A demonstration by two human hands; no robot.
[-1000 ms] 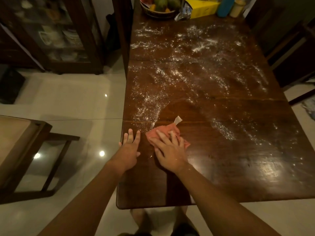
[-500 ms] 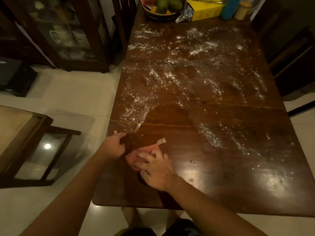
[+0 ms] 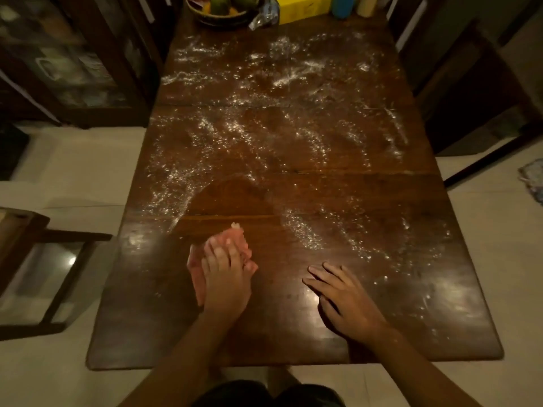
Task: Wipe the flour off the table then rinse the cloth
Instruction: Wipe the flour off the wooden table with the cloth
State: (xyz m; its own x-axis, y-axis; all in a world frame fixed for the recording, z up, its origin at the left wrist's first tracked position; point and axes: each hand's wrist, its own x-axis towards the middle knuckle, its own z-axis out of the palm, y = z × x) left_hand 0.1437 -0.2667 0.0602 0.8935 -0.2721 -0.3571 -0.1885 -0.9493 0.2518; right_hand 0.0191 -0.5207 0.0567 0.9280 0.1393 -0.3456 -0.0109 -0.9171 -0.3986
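From the head camera: one pink cloth point(image 3: 238, 241) lies on the near part of the one surface point(image 3: 293, 336), which is dusted with flour point(image 3: 264, 136). Two grips: the left grip point(image 3: 224, 279) presses the cloth with straight, released fingers. The right grip point(image 3: 345, 304) rests flat and released, apart from the cloth.

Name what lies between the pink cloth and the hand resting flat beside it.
Head view: only bare, glossy table wood separates the cloth from the right hand; nothing lies there.

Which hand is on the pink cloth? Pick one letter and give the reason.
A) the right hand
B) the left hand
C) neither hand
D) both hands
B: the left hand lies over the pink cloth, while the right hand rests flat on the bare wood of the table, apart from the cloth.
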